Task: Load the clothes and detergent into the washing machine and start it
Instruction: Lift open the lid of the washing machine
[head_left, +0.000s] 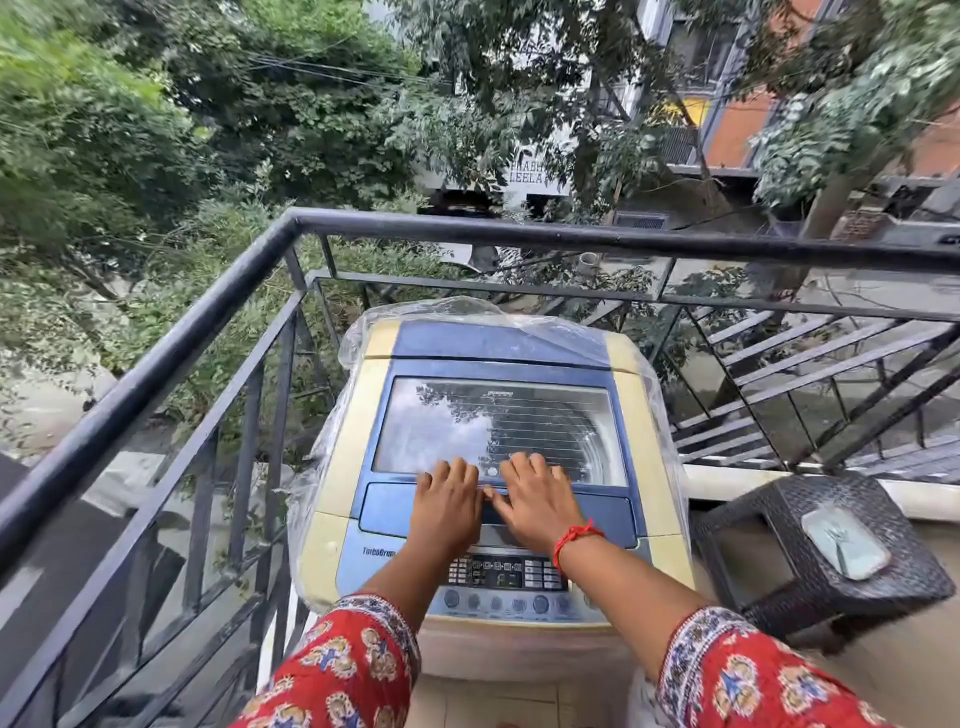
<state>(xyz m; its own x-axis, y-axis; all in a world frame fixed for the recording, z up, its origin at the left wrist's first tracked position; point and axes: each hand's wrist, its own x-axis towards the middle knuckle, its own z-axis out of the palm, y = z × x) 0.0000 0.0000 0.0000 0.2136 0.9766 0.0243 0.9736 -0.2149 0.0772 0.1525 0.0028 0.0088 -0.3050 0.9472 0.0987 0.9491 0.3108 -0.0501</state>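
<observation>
At centre frame the top-loading washing machine (493, 467) stands with its glass lid (498, 431) down. Left hand (448, 499) and right hand (535, 499) press flat, fingers extended, on the lid's front edge. A wicker stool (810, 551) sits lower right, beside the railing (467, 228).

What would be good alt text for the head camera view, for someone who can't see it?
A person's left hand and right hand rest flat on the closed lid of a top-loading washing machine on a railed balcony. A dark wicker stool stands to its right.
</observation>
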